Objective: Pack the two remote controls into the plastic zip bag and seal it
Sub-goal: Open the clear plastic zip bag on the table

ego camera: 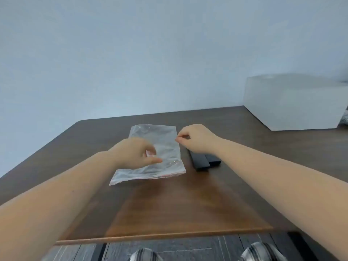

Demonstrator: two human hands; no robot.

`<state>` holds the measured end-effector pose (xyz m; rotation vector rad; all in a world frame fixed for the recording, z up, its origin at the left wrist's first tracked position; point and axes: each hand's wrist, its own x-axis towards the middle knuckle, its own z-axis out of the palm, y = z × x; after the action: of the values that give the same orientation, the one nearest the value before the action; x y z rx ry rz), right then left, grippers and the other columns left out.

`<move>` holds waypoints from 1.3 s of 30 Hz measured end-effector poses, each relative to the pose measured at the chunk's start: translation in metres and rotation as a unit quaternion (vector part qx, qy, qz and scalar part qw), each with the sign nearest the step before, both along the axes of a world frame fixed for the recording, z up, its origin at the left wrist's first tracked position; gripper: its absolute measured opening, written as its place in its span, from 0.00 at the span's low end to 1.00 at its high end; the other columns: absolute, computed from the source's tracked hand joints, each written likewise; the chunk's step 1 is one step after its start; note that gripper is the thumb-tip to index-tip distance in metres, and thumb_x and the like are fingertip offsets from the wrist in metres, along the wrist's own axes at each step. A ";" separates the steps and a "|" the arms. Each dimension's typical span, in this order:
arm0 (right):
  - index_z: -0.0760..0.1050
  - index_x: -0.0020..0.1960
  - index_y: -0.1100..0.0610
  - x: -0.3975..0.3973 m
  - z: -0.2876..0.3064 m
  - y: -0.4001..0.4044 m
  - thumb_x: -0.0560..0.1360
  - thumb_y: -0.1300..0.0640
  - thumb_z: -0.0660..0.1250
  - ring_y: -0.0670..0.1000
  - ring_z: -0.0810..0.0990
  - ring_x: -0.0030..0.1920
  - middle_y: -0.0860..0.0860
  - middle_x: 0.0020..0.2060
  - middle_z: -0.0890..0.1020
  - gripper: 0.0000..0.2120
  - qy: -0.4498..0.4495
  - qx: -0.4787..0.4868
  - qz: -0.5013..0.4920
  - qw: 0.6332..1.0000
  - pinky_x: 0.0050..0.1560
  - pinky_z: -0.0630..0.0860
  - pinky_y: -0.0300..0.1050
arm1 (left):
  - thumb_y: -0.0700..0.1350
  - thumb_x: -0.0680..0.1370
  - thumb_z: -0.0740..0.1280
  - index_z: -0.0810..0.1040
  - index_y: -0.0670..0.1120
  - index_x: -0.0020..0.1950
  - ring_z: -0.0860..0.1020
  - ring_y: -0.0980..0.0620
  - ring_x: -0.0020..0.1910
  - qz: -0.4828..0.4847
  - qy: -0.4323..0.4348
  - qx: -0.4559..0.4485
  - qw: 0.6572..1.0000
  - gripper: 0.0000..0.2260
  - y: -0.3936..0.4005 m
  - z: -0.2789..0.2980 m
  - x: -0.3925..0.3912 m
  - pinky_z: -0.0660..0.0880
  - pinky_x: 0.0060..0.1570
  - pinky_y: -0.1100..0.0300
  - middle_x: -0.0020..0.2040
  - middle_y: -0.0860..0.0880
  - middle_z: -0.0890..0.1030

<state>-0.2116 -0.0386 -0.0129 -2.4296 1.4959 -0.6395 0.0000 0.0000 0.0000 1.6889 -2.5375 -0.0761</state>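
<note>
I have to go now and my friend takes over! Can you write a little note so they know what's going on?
Left hand: pinching the zip bag near its middle.
Right hand: pinching the bag's right edge.
The bag lies flat on the table, empty. Two remote controls lie side by side just right of it, partly under the right wrist.
Done: nothing packed.
Left: open the bag, put both in, seal.

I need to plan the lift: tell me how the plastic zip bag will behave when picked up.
The plastic zip bag looks thin, clear and wrinkled, so it will probably flop and sag rather than hold shape. It lies flat and looks empty, so likely very light. Its glossy film may slip, so the right hand pinching its edge seems sensible.
</note>
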 end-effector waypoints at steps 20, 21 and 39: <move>0.78 0.39 0.60 0.013 -0.030 0.047 0.76 0.54 0.65 0.50 0.73 0.39 0.49 0.33 0.77 0.11 -0.099 0.014 0.000 0.995 0.39 0.66 0.42 | 0.54 0.69 0.72 0.82 0.52 0.35 0.76 0.55 0.38 0.039 0.174 -0.012 0.984 0.07 0.019 -0.053 -0.008 0.70 0.38 0.65 0.34 0.56 0.79; 0.79 0.39 0.59 0.014 -0.033 0.050 0.76 0.53 0.65 0.49 0.73 0.38 0.47 0.32 0.76 0.11 -0.116 0.022 -0.005 0.993 0.38 0.65 0.41 | 0.53 0.68 0.73 0.81 0.53 0.33 0.76 0.56 0.36 0.051 0.212 -0.006 0.976 0.07 0.019 -0.055 -0.008 0.70 0.37 0.66 0.34 0.55 0.80; 0.76 0.51 0.64 0.055 -0.050 0.042 0.79 0.56 0.60 0.50 0.79 0.26 0.57 0.31 0.81 0.11 -0.359 0.267 -0.109 0.888 0.29 0.78 0.39 | 0.45 0.77 0.63 0.79 0.46 0.37 0.74 0.56 0.36 0.063 0.303 -0.007 0.951 0.10 0.010 -0.065 -0.017 0.67 0.37 0.67 0.35 0.51 0.80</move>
<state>-0.1569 0.0031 -0.0625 -1.3953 1.3712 -0.8936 -0.0165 0.0097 -0.0645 1.5132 -1.9691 -0.4841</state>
